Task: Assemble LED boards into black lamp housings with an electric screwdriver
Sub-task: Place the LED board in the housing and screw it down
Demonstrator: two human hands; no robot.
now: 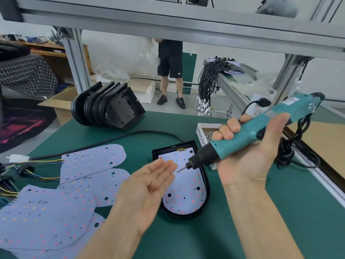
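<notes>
Right fingers (226, 128): the right hand (248, 156) is gripping the teal electric screwdriver (248, 132), fingers curling round its body from the far side, palm turned up.
Bit: the screwdriver's tip (180, 169) is pointing toward 8 o'clock, hanging over the upper half of the LED board (183, 193); I cannot tell whether it is touching the board or whether a screw is sitting on it.
Left fingers (164, 168): the left hand (147, 191) is lying open, palm up, holding nothing, its fingertips just beside the bit at the bit's 9 o'clock.
Board and housing: the board is sitting inside the black lamp housing (206, 187), long axis running 12 to 6 o'clock, rounded end nearest the person.
Nearer hand: the right, by way of the bit; judging from this, the next move is calling for the tip to swing upright over a screw hole.
Screws: the screw box (200, 132) is lying at 1 o'clock from the housing, just behind the right fingers.
Edges: spare boards (46, 214) are spreading at 9 o'clock, stacked housings (110, 107) at 11 o'clock, the tool's cord (291, 152) is bunching at 3 o'clock.
Open room: green tabletop (298, 212) is showing at 4 to 6 o'clock.
</notes>
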